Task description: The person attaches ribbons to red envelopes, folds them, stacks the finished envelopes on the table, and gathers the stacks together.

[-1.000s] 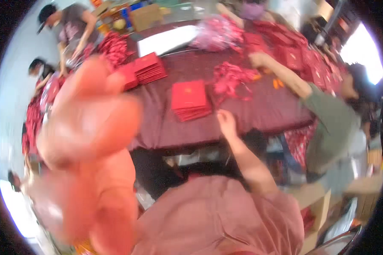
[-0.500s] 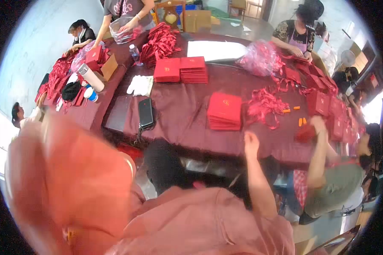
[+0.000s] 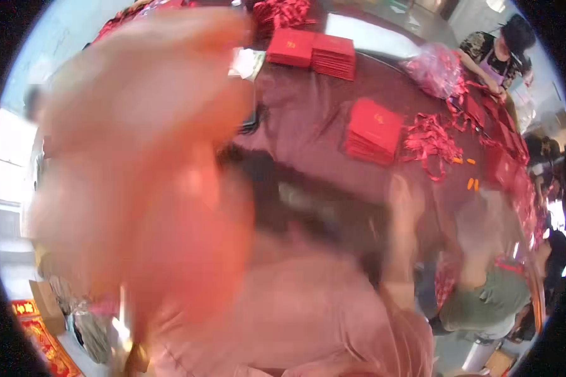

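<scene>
A large smeared shape, my left arm and hand (image 3: 141, 88), rises close to the camera and covers much of the left side; its fingers cannot be made out. My right hand (image 3: 406, 196) is at the table's front edge, just below a stack of flat red packets with gold print (image 3: 374, 131). Motion smears its fingers, and nothing held shows. To the right of that stack lies a loose heap of red ribbons (image 3: 431, 143). Beside the heap are several small orange pieces (image 3: 473, 183).
Two more red stacks (image 3: 290, 47) (image 3: 333, 55) stand farther back on the dark red tablecloth (image 3: 295, 113). Behind are a white sheet (image 3: 371, 36) and a clear plastic bag with red contents (image 3: 437, 69). A co-worker (image 3: 493, 56) handles red items; another person (image 3: 490, 289) sits at my right.
The view has swung, shifting the table up and right. My left arm has risen across the left side, hiding the bottle and most of the phone. My right hand is still near the red stack.
</scene>
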Demonstrator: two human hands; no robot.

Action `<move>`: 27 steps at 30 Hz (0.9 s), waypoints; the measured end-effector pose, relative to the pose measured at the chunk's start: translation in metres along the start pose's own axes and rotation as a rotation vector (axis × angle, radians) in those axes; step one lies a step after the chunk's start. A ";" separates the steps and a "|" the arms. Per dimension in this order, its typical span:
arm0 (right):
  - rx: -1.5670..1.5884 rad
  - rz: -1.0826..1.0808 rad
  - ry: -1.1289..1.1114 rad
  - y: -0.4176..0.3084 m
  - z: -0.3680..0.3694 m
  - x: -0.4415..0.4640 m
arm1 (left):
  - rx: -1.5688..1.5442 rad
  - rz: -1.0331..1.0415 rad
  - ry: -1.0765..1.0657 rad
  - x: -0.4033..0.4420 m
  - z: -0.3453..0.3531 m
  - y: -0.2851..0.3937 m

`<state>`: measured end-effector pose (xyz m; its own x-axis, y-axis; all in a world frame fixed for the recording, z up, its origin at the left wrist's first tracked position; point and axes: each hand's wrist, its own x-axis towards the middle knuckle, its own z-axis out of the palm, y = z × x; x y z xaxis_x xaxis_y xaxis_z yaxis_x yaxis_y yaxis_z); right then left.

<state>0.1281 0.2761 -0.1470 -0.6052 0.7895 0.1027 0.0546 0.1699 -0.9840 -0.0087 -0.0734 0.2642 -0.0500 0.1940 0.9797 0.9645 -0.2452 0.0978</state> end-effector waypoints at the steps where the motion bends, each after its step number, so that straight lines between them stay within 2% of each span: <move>1: -0.205 -0.101 0.027 -0.002 0.001 -0.003 | -0.006 -0.089 0.052 -0.005 0.001 -0.010; 2: -0.405 -0.205 0.061 -0.004 0.005 -0.005 | -0.024 -0.206 0.104 -0.017 0.004 -0.025; 3: -0.308 -0.119 0.015 -0.024 0.009 -0.007 | -0.071 -0.348 0.160 -0.030 0.010 -0.038; 4: -0.309 -0.170 0.014 -0.016 0.009 -0.007 | -0.251 -0.560 0.285 -0.046 0.020 -0.051; 8: -0.336 -0.133 0.049 -0.021 0.014 -0.009 | 0.525 -0.425 -0.100 -0.143 0.030 -0.136; 11: -0.312 -0.133 0.062 -0.017 0.015 -0.012 | 0.622 -0.328 -0.200 -0.208 0.034 -0.179; 16: -0.338 -0.172 0.019 0.001 0.010 -0.006 | 0.796 -0.264 -0.694 -0.293 0.037 -0.217; 17: -0.329 -0.183 0.034 0.006 0.010 -0.005 | 0.761 -0.346 -0.785 -0.312 0.041 -0.224; 20: -0.347 -0.194 0.049 0.009 0.007 -0.006 | 0.640 -0.442 -0.657 -0.307 0.038 -0.230; 21: -0.357 -0.188 0.049 0.007 0.008 -0.007 | 0.630 -0.544 -0.654 -0.302 0.030 -0.244; 22: -0.364 -0.184 0.050 0.006 0.009 -0.008 | 0.703 -0.716 -0.669 -0.277 0.022 -0.248; 24: -0.372 -0.197 0.049 0.003 0.011 -0.009 | 0.831 -0.790 -0.393 -0.285 0.004 -0.289; 27: -0.352 -0.203 0.057 -0.007 0.015 -0.013 | 1.093 -0.909 -0.259 -0.300 -0.030 -0.353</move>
<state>0.1239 0.2562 -0.1436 -0.5874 0.7487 0.3074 0.2129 0.5094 -0.8338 -0.3423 -0.0735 -0.0589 -0.8092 0.0769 0.5825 0.3427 0.8670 0.3617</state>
